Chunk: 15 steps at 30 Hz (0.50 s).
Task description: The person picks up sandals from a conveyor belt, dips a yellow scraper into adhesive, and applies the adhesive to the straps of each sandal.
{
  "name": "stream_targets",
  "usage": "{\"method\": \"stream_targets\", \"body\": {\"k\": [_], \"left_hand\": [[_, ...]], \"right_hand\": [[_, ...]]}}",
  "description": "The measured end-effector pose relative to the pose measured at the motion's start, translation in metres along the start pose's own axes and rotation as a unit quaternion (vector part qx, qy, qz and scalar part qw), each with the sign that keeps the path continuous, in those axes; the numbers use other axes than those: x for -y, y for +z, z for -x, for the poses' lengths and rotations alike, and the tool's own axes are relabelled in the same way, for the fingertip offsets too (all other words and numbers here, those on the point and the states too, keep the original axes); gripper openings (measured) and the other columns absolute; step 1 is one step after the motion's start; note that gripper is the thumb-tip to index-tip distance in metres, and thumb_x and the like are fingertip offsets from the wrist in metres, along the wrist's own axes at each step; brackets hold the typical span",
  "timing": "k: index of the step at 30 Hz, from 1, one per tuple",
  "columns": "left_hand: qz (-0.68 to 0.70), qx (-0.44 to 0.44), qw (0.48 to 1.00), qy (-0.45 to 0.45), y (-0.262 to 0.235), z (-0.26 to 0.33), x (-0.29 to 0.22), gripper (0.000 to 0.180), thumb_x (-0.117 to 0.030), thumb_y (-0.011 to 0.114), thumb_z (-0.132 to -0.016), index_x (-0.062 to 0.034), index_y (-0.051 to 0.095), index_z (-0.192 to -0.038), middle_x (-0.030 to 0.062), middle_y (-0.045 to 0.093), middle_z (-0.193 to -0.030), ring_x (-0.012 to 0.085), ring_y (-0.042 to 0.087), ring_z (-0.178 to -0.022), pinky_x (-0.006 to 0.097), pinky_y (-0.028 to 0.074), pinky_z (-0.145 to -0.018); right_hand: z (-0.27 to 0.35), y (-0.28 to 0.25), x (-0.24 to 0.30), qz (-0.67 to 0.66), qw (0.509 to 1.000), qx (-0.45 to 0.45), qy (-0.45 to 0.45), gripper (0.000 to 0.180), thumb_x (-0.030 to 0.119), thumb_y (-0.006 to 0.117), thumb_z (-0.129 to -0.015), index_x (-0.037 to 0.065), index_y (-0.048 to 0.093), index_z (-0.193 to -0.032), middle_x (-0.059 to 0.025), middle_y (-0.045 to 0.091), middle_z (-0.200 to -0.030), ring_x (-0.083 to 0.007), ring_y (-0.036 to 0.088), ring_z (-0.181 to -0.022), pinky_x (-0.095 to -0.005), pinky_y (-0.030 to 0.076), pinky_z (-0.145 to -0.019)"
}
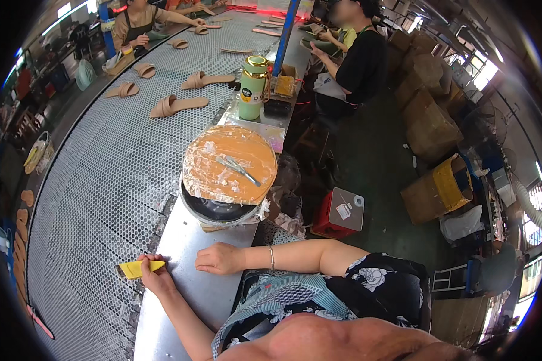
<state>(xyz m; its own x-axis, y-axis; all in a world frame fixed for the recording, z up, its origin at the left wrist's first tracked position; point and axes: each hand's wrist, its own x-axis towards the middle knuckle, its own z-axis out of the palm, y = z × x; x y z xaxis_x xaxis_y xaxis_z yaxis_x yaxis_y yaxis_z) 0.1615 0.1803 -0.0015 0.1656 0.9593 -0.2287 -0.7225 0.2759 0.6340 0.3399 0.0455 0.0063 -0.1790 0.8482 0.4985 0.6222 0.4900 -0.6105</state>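
My left hand (155, 276) grips a flat yellow tool with a dark end (140, 269), over the edge of the perforated conveyor belt (102, 204). Whether that tool is a brush or a scraper is not clear. Curled into a loose fist, my right hand (220, 259) rests on the bare metal ledge (180, 240), and nothing shows in it. Just beyond it stands a round pot of dark contents (214, 210), partly covered by an orange-brown disc lid (223, 144) crusted with whitish residue. Metal tweezers (239, 171) lie on the lid.
Tan sandals (177, 106) lie along the belt farther off. A green flask (253, 90) stands on the ledge behind the pot, near a blue post (286, 36). A red tin (338, 212) and cardboard boxes (436, 186) are on the right. Other people work farther along the belt.
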Motion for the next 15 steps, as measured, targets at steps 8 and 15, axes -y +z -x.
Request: {"method": "stream_targets", "body": {"k": [8,15], "left_hand": [[0.002,0.007,1.000,0.001,-0.0047,-0.0035,0.0017,0.011,-0.005,0.047,-0.091,-0.0053,0.049,-0.101,0.0058,0.053,-0.079,0.0171,0.053,-0.072,0.029,0.048,-0.071],[0.003,0.018,1.000,0.003,-0.0060,-0.0041,0.0017,0.011,-0.005,0.047,-0.091,-0.0044,0.049,-0.102,0.0060,0.053,-0.079,0.0169,0.052,-0.072,0.029,0.048,-0.071]], "right_hand": [[-0.0001,-0.0014,-0.0001,-0.006,1.000,0.013,0.004,0.009,0.015,0.060,-0.085,0.006,0.060,-0.085,-0.0082,0.057,-0.080,-0.0288,0.060,-0.069,-0.0383,0.048,-0.059],[-0.0001,-0.0004,-0.0005,-0.008,1.000,0.012,0.008,0.009,0.015,0.060,-0.085,0.006,0.060,-0.084,-0.0082,0.057,-0.079,-0.0287,0.060,-0.069,-0.0385,0.048,-0.059]]}}
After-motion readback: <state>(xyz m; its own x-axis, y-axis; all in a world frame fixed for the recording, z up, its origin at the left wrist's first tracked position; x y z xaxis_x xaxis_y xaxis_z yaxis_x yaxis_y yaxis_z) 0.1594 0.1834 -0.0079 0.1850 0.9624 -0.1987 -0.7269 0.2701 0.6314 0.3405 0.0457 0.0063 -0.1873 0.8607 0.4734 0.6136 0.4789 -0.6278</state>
